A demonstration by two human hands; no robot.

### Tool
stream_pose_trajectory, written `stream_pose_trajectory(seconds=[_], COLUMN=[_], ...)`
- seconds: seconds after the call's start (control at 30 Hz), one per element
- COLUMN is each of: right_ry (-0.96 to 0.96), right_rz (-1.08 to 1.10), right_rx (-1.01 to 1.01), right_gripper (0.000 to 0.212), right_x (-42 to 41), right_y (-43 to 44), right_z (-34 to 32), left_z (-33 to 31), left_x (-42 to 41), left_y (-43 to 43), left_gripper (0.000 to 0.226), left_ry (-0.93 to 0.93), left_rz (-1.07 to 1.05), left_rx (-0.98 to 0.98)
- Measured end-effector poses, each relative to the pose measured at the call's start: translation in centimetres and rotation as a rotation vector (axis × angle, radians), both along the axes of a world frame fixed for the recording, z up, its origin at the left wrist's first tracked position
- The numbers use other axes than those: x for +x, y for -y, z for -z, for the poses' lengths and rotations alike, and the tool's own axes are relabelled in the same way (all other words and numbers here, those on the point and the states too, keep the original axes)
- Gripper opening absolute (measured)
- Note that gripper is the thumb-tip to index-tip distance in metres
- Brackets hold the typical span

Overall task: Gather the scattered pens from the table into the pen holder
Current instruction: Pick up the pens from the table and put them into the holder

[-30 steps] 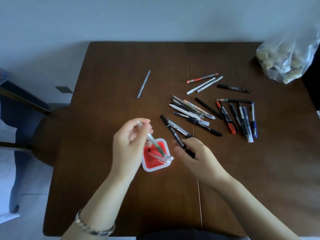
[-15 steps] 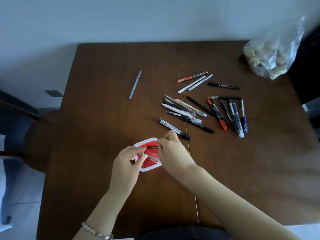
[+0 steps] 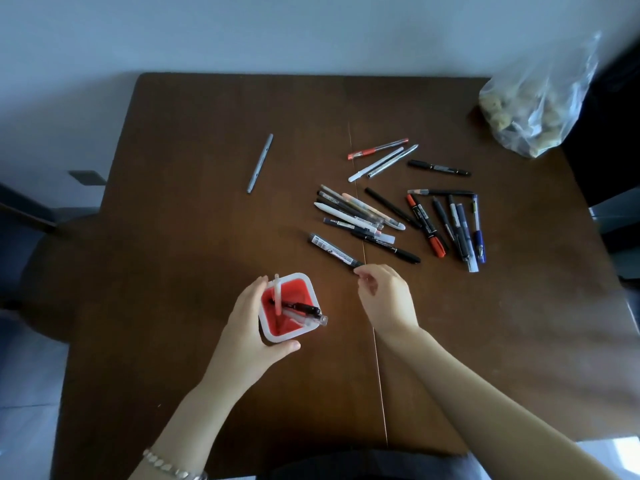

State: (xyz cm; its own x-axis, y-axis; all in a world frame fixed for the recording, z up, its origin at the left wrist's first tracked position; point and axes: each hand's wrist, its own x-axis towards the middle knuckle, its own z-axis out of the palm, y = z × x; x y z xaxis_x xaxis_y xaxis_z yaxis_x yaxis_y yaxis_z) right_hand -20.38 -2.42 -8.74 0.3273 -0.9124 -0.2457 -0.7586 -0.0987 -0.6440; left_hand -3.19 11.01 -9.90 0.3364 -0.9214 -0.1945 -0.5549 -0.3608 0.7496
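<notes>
Table (image 3: pixel 194 271): dark brown wood, square with rounded far corners; a thin pale seam is seen running from far to near, right of centre.
Plastic bag (image 3: pixel 540 98): clear and crinkled, set at the far right corner of the table; lumpy pale-brown contents are seen inside, too blurred to be identified.
Wall (image 3: pixel 277 29): plain and pale, beyond the far edge.
Chair (image 3: pixel 38 244): dark, partly seen at the left of the table.
Floor (image 3: pixel 20 393): pale tiles seen at near left.
</notes>
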Motion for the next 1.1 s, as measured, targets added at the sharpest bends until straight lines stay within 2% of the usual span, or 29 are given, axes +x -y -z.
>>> stream_pose_trajectory(seconds=[0.2, 0.3, 0.4, 0.53, 0.67, 0.8, 0.97, 1.1], right_ry=[-0.316, -0.415, -0.36, -0.356, -0.393, -0.409, -0.489, -0.251], right_rz=[-0.118, -0.179, -0.13, -0.003, 0.032, -0.059, -0.259, -0.359], right_rx=[-0.005, 0.027, 0.083, -0.044, -0.063, -0.014, 0.06, 0.141], right_gripper=[0.044, 0.043, 0.04, 0.036, 0.037, 0.037, 0.025, 0.018], right_x=[2.5, 3.1, 2.3, -1.9, -5.1, -4.8, -3.7, -2.2], right_y=[2.4, 3.3, 4.0, 6.0, 7.8, 8.0, 6.7, 3.9], right_z=[4.1, 5.0, 4.7, 4.0, 4.4, 4.8, 3.6, -0.8], left_z=[0.0, 0.0, 0.0, 0.2, 0.4, 0.1, 0.0, 0.2], left_x=[-0.2, -0.1, 0.0, 0.1, 0.3, 0.4, 0.4, 0.4], left_y=[0.1, 0.1, 0.1, 0.0, 0.2, 0.3, 0.3, 0.3], left_gripper=[0.091, 0.09, 0.089, 0.088, 0.09, 0.088, 0.088, 0.088], left_ry=[-0.081, -0.121, -0.132, -0.161, -0.193, -0.217, -0.193, -0.18], left_rz=[-0.064, -0.072, -0.074, -0.078, -0.061, -0.049, -0.061, -0.067], left_rx=[-0.011, -0.013, -0.014, -0.036, -0.005, 0.015, 0.016, 0.011])
